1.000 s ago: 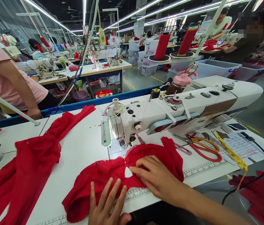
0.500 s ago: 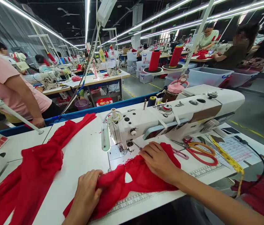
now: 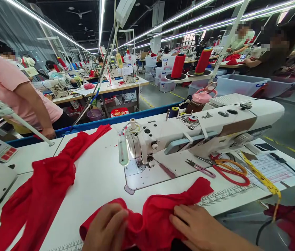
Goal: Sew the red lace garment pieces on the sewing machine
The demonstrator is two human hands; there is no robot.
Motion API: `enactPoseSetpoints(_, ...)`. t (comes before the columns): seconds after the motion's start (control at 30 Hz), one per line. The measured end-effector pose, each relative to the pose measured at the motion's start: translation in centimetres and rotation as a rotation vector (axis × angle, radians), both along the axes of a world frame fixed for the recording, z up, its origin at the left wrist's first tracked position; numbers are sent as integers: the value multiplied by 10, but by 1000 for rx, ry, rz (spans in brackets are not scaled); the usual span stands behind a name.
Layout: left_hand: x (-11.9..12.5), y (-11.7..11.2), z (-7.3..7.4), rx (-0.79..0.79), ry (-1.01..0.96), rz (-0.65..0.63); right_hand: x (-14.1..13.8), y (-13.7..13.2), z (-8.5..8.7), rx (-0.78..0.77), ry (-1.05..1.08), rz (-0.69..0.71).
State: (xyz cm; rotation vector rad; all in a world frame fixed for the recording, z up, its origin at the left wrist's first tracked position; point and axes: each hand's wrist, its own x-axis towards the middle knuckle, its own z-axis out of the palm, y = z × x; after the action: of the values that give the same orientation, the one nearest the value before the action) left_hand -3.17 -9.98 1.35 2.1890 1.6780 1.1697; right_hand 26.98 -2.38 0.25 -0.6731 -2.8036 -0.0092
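Observation:
A red garment [image 3: 160, 212] with rounded, cup-like shapes lies bunched at the front edge of the white sewing table [image 3: 95, 181]. My left hand [image 3: 107, 226], slightly blurred, is closed over its left part with curled fingers. On the right part, my right hand [image 3: 194, 225] has bent fingers gripping the cloth, the thumb hidden. Behind the garment stands a white sewing machine [image 3: 184, 129]; its needle plate [image 3: 139, 179] is uncovered. A screwdriver-like tool [image 3: 167, 170] lies beside the needle area, with pink-handled thread snips [image 3: 202, 169] to its right.
More red fabric [image 3: 50, 174] trails along the table's left. Orange-and-red scissors [image 3: 231, 170], a yellow tape measure [image 3: 262, 176] and papers [image 3: 275, 167] lie at right. Red thread cones [image 3: 178, 66] stand behind the machine. A co-worker in pink [image 3: 19, 90] is at left.
Both hands have drawn the red garment away from the needle area toward the table's front edge. The plate and the tool beside it are now exposed. The view has shifted slightly.

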Motion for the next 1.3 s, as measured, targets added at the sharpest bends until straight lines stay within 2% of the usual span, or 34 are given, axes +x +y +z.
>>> enactPoseSetpoints(0.1,-12,18,9,-197,20,-208,2,4,9,-227,40,-78)
enactPoseSetpoints(0.17,-17,27,9,-336,46,-350,5,4,15,-410,140,-152)
enactPoseSetpoints(0.2,-17,30,9,-377,50,-381,6,4,17,-488,204,-183)
enactPoseSetpoints(0.23,-17,33,10,-400,46,-382,8,3,20,-547,268,-211)
enactPoseSetpoints(0.3,-17,40,18,-443,-17,-305,10,2,27,-599,380,-270)
enactPoseSetpoints(0.43,-22,56,57,-580,-335,-63,5,6,50,-681,509,-362)
enactPoseSetpoints(0.5,-25,61,77,-614,-462,-57,-2,10,61,-744,475,-312)
enactPoseSetpoints(0.57,-25,63,88,-654,-519,-126,-12,14,69,-800,364,-188)
enactPoseSetpoints(0.63,-20,61,92,-703,-535,-180,-23,17,71,-855,306,-109)
enactPoseSetpoints(0.67,-17,60,91,-718,-530,-185,-30,19,70,-882,329,-115)
enactPoseSetpoints(0.77,-6,53,86,-722,-474,-175,-53,21,62,-894,535,-189)
enactPoseSetpoints(0.87,1,48,83,-723,-405,-200,-76,17,50,-925,622,-137)
enactPoseSetpoints(0.97,2,44,85,-702,-294,-164,-91,10,42,-1085,642,-78)
enactPoseSetpoints(1.13,4,34,98,-691,-88,-131,-88,10,46,-1467,778,-32)
enactPoseSetpoints(1.2,10,32,104,-704,-86,-127,-82,15,50,-1538,799,-63)
enactPoseSetpoints(1.3,20,29,111,-816,-171,-120,-77,20,49,-1576,790,-77)
